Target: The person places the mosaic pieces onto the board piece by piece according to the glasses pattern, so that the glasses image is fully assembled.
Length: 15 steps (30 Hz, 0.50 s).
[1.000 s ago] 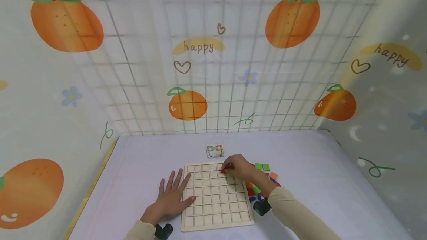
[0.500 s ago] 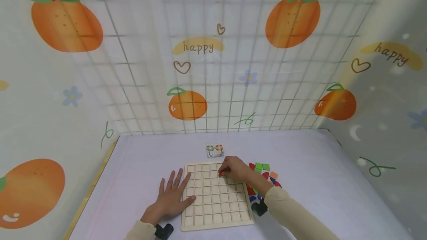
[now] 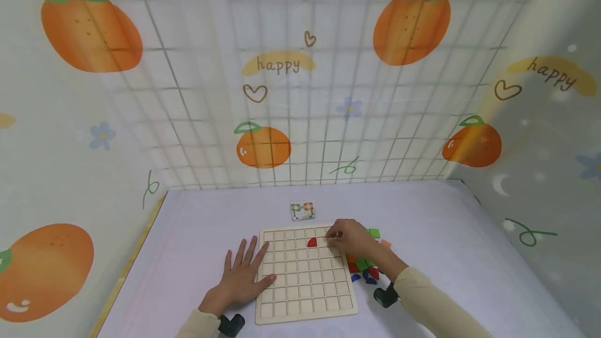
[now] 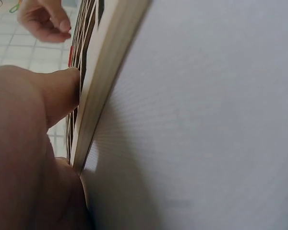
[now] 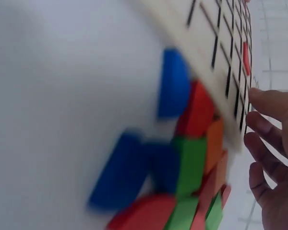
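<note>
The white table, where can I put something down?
Bare patches: left of the left hand, both sides of the pattern card, and right of the right sleeve. Crowded: right of the wooden grid board, where coloured pieces lie.

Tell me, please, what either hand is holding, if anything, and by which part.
Nothing appears held: the right hand shows no piece between its fingers, and the left hand lies spread over the edge of the board.

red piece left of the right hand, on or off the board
On: the head view shows the red piece inside the edges of the board.
</note>
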Available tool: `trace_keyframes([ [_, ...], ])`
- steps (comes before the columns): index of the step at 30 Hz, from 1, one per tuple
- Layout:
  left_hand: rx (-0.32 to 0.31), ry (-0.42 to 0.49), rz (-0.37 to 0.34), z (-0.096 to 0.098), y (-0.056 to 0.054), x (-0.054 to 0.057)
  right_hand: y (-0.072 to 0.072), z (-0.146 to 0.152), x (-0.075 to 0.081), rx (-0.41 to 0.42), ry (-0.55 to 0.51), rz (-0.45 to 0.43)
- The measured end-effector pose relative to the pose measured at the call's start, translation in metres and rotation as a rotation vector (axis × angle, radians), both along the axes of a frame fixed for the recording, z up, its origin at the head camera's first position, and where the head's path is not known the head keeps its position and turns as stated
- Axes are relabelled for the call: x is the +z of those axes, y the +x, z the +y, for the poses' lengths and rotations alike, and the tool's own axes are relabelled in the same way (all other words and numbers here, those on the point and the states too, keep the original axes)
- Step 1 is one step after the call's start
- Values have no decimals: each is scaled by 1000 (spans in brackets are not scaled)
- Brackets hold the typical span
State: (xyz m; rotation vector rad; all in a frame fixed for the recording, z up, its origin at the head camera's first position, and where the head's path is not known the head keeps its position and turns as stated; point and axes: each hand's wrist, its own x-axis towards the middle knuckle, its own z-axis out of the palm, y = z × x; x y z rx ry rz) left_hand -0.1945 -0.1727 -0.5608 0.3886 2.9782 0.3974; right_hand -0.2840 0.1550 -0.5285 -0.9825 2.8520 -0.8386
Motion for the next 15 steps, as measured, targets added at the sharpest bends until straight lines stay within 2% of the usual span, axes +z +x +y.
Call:
trace_keyframes([
  [8,0,10,-25,1,1,6,12,32,-1,-18,93,-16],
  [15,4,-7,-17,1,2,2,23,45,6,79,144,-39],
])
